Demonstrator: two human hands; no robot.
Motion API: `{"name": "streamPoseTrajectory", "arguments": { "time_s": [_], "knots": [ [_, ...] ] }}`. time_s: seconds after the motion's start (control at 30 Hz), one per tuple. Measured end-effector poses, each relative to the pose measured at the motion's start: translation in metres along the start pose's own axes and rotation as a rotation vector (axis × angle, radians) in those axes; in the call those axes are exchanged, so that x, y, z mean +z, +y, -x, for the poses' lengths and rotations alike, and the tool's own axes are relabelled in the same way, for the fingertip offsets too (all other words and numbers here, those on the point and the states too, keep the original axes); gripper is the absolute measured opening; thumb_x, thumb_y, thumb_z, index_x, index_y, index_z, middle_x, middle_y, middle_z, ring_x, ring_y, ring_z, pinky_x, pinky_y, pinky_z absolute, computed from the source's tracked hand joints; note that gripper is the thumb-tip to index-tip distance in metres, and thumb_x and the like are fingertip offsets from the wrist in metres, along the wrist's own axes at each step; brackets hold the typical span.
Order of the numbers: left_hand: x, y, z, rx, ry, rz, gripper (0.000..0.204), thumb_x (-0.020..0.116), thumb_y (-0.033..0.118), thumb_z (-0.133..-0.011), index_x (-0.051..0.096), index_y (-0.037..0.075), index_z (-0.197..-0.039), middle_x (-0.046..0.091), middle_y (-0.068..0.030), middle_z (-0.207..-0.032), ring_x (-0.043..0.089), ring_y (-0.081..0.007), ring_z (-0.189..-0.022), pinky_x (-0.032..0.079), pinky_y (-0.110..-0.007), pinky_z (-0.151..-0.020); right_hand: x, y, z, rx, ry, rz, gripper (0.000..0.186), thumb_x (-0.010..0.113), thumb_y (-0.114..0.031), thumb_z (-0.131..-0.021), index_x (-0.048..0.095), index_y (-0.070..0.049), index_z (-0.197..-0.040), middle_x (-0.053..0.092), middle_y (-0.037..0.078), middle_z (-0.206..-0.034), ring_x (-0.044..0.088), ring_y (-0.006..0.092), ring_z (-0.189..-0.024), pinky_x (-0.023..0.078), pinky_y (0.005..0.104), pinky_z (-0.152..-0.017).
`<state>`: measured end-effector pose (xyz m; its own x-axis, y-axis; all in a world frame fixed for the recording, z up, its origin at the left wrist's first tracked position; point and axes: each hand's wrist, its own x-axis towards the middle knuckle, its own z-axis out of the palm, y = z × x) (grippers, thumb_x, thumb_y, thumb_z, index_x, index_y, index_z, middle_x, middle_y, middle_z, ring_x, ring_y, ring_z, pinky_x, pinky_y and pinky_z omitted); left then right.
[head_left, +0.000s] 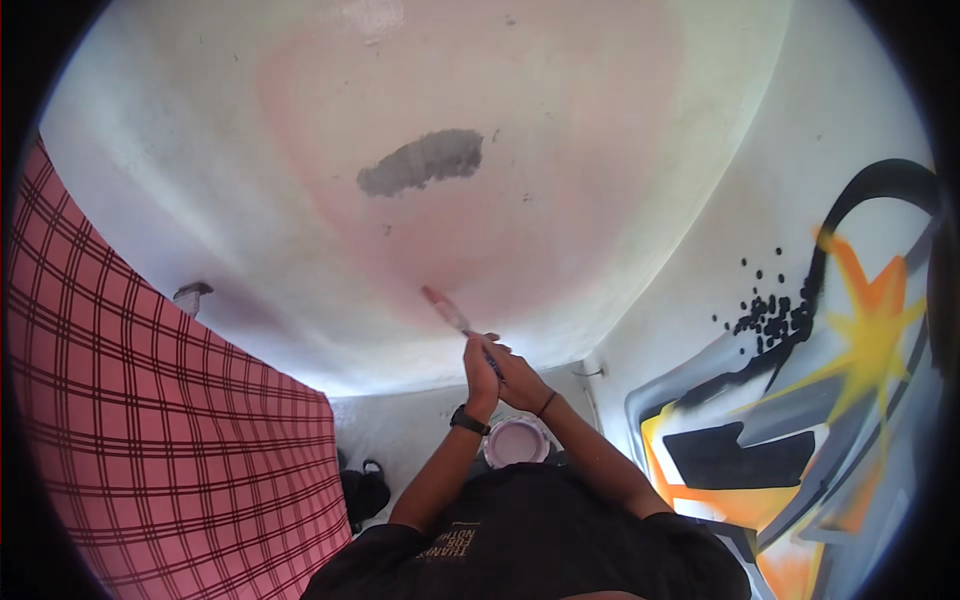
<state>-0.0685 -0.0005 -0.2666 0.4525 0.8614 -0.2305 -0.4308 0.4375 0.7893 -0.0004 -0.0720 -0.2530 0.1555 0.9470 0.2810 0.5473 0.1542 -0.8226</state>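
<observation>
My two hands meet in front of my chest, around the dark handle of a paintbrush (448,309). My left hand (480,378), with a black watch on its wrist, is closed against the handle from the left. My right hand (520,384), a thin dark band at its wrist, presses in from the right, its fingers also round the handle. The brush points up and left, its reddish bristle end close to the pink-tinted wall (470,240); whether it touches I cannot tell. Below my hands stands a round pale bucket (543,447) with pinkish contents.
A dark grey patch (425,162) marks the wall above the brush. On the left hangs a red checked cloth (180,390), with a small fixture (192,293) beyond it. Graffiti (800,400) covers the right wall. Dark footwear (368,490) lies on the floor beside the cloth.
</observation>
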Motion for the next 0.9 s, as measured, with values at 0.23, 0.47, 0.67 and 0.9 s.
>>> {"name": "streamPoseTrajectory", "arguments": {
  "time_s": [0.23,0.47,0.67,0.9],
  "knots": [
    [0.108,-0.048,-0.031,0.157,-0.297,-0.482,0.045,0.034,0.04,-0.104,0.054,0.003,-0.088,0.056,-0.0049,-0.071,0.056,-0.0139,-0.069,0.046,-0.031,-0.064,-0.086,0.003,0.023,0.089,0.431,-0.113,0.058,0.051,-0.01,-0.09,0.033,-0.003,-0.144,0.058,0.029,-0.117,0.061,0.0405,-0.108,0.048,0.0431,-0.089],
    [0.173,-0.02,-0.008,0.189,-0.824,-0.879,0.051,0.041,0.039,-0.101,0.057,-0.006,-0.084,0.06,-0.0245,-0.074,0.058,-0.0289,-0.072,0.046,-0.042,-0.073,-0.081,0.006,0.027,0.004,0.988,-0.056,0.065,0.052,-0.016,-0.094,0.023,0.005,-0.148,0.047,0.025,-0.14,0.045,0.0329,-0.132,0.037,0.0382,-0.106],
    [0.171,0.065,-0.023,0.183,-0.754,-0.67,0.046,0.043,0.037,-0.101,0.055,-0.003,-0.081,0.058,-0.0098,-0.071,0.05,-0.0165,-0.067,0.044,-0.037,-0.065,-0.104,-0.067,-0.024,0.022,0.776,0.172,0.077,0.055,-0.017,-0.089,0.011,0.004,-0.148,0.06,0.033,-0.112,0.06,0.044,-0.108,0.049,0.0449,-0.087],
    [0.085,0.157,0.007,-0.014,-0.362,-0.214,0.033,0.048,0.036,-0.102,0.054,0.011,-0.08,0.049,0.004,-0.067,0.046,-0.0059,-0.059,0.039,-0.025,-0.053,-0.045,-0.134,-0.063,0.049,0.384,0.122,0.065,0.054,-0.014,-0.085,0.024,0.007,-0.139,0.061,0.034,-0.099,0.059,0.0504,-0.09,0.048,0.0548,-0.075]
  ]
}}
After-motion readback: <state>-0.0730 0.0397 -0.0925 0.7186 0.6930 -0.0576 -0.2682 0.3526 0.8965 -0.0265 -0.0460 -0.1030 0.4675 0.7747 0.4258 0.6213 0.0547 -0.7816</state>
